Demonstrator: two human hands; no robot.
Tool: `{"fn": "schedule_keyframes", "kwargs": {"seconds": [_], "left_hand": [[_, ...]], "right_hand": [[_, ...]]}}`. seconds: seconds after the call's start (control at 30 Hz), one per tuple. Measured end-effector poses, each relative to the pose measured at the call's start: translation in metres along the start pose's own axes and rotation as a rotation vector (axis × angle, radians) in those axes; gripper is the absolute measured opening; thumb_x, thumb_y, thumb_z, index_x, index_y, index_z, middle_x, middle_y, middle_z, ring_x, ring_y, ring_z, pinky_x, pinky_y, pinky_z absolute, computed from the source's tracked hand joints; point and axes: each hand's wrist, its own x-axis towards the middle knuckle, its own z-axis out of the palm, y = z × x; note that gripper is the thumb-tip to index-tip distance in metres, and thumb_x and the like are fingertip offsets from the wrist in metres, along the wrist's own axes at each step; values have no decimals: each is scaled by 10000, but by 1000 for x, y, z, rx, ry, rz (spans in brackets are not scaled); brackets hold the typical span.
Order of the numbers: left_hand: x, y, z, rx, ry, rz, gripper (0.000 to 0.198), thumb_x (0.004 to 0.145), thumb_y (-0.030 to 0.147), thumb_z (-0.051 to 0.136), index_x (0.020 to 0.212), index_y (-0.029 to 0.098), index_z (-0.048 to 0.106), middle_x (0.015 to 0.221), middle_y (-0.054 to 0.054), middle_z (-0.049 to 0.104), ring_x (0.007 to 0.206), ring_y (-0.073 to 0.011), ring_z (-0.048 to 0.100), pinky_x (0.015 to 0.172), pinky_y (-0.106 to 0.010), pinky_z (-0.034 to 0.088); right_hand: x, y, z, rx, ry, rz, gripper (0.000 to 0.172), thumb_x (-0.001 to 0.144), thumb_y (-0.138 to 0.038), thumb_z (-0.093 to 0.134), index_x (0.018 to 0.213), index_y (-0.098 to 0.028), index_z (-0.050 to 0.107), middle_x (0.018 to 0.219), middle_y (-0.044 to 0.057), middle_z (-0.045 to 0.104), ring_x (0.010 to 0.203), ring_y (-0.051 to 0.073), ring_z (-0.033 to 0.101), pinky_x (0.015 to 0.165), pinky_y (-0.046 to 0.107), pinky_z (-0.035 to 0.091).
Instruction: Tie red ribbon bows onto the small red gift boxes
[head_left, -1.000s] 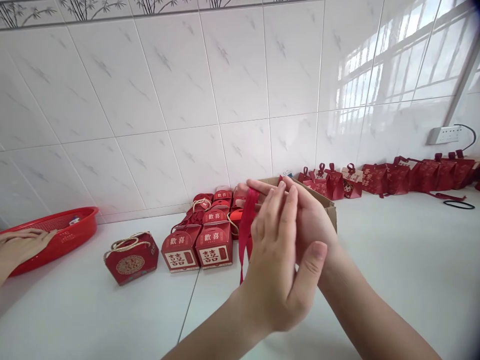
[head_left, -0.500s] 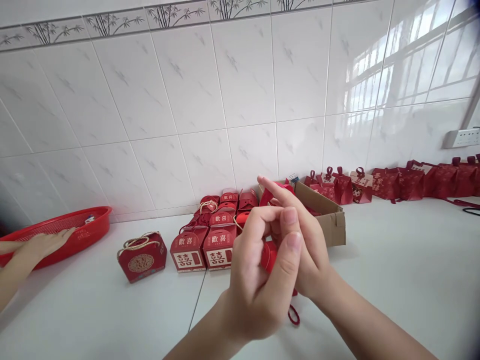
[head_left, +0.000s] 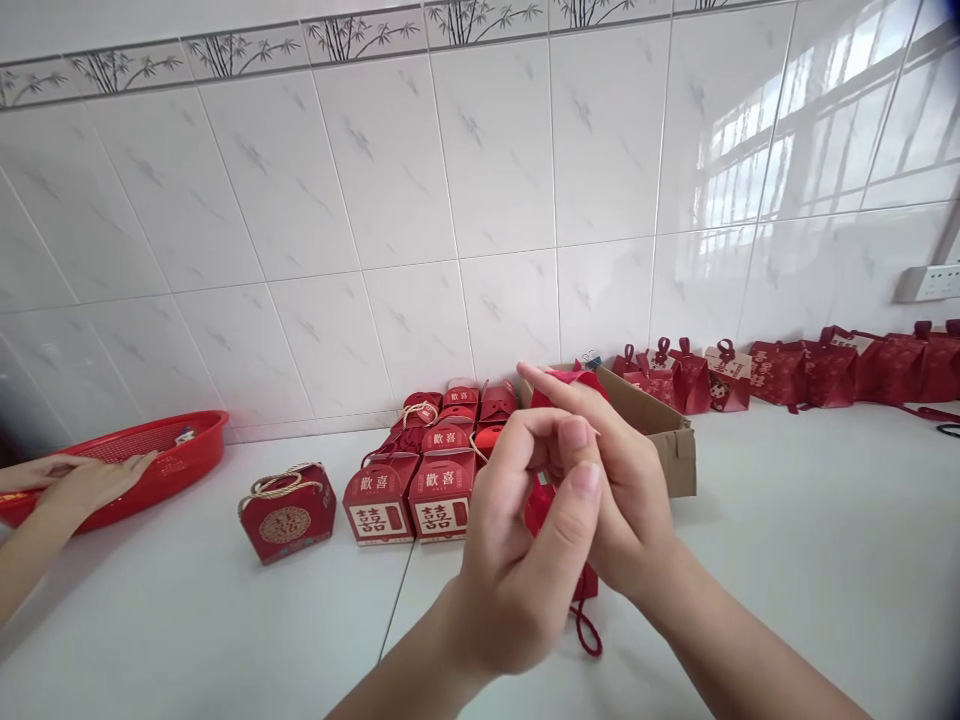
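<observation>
My left hand (head_left: 510, 560) and my right hand (head_left: 634, 480) are pressed together in front of me, above the table. The left fingers curl inward, with the thumb folded over toward the right hand. On the right hand the index finger points up and left; its other fingers are mostly hidden. Whatever lies between the hands, if anything, cannot be made out. Behind and below them is a red box (head_left: 589, 585), largely covered, with a dark red cord loop (head_left: 588, 632) lying on the table.
Red gift boxes (head_left: 379, 500) are grouped at the centre, and one with a rope handle (head_left: 286, 515) stands apart to their left. A cardboard box (head_left: 681, 465) is behind my hands. Small red bags (head_left: 780, 375) line the wall. Another person's hands (head_left: 94, 490) rest at a red basket (head_left: 206, 445).
My hands stay pressed together with only a slight shift. More of the red box and its cord loop shows below them. A second hand of the other person has come into view at the basket.
</observation>
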Motion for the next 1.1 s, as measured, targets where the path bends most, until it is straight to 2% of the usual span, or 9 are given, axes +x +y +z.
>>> {"fn": "schedule_keyframes", "kwargs": {"seconds": [0.1,0.2,0.37,0.47,0.57,0.73,0.87,0.97,1.1], "left_hand": [[4,3,-8,-71,-49,-89,109,911,282,489,954,198,542,817,-29,570,776,-145,558,693,-264,479],[8,9,-19,-161,-102,-146,203,915,329,476,1043,204,570,958,-64,621,916,-185,594,796,-301,503],[12,17,-30,-178,-107,-119,366,923,345,457,1255,205,522,1178,-115,597,1194,-270,507,940,-381,472],[12,19,-29,-169,-81,-156,346,924,298,479,1255,209,524,1141,-108,624,1160,-261,544,900,-364,498],[12,20,-29,-160,-45,-200,304,916,276,504,1205,201,558,1072,-96,657,1075,-245,602,847,-338,520],[11,22,-30,-169,-19,-200,253,862,270,597,1102,187,604,937,-79,676,944,-221,643,737,-286,528],[10,24,-28,-147,39,-202,102,847,275,612,863,175,622,757,-30,631,751,-162,621,642,-247,494],[10,23,-30,-112,43,-202,171,861,283,588,735,168,586,671,-2,564,653,-122,553,603,-230,453],[11,22,-36,-122,-23,-213,205,878,287,562,716,162,584,682,-12,524,661,-122,511,620,-238,444]], "right_hand": [[4,-1,-4,-71,-16,-58,390,939,-203,370,1297,-205,524,979,82,657,817,193,601,783,437,516],[9,1,-11,-235,-75,-187,461,929,-221,367,1385,-225,428,1191,95,618,1042,256,591,914,515,462],[9,10,-8,-538,-265,-368,648,914,-268,396,1502,-217,129,1513,91,298,1401,334,218,1072,611,262],[2,12,3,-668,-308,-341,728,914,-258,391,1505,-163,-23,1541,131,208,1431,343,20,1087,622,192],[-6,7,13,-756,-291,-293,755,900,-229,368,1495,-121,-84,1541,160,186,1422,359,-65,1082,641,145],[-15,-3,24,-822,-209,-251,769,870,-231,383,1498,-86,-37,1532,174,205,1418,389,-45,1070,666,125],[-24,-2,34,-864,-146,-237,790,841,-263,440,1503,-111,37,1529,171,212,1411,419,-15,1050,705,124],[-30,2,40,-856,-131,-224,817,823,-293,480,1496,-87,66,1527,200,188,1402,447,9,1039,724,152],[-33,5,41,-841,-148,-250,752,826,-275,481,1484,-117,152,1529,185,192,1396,451,85,1029,733,189]]}}
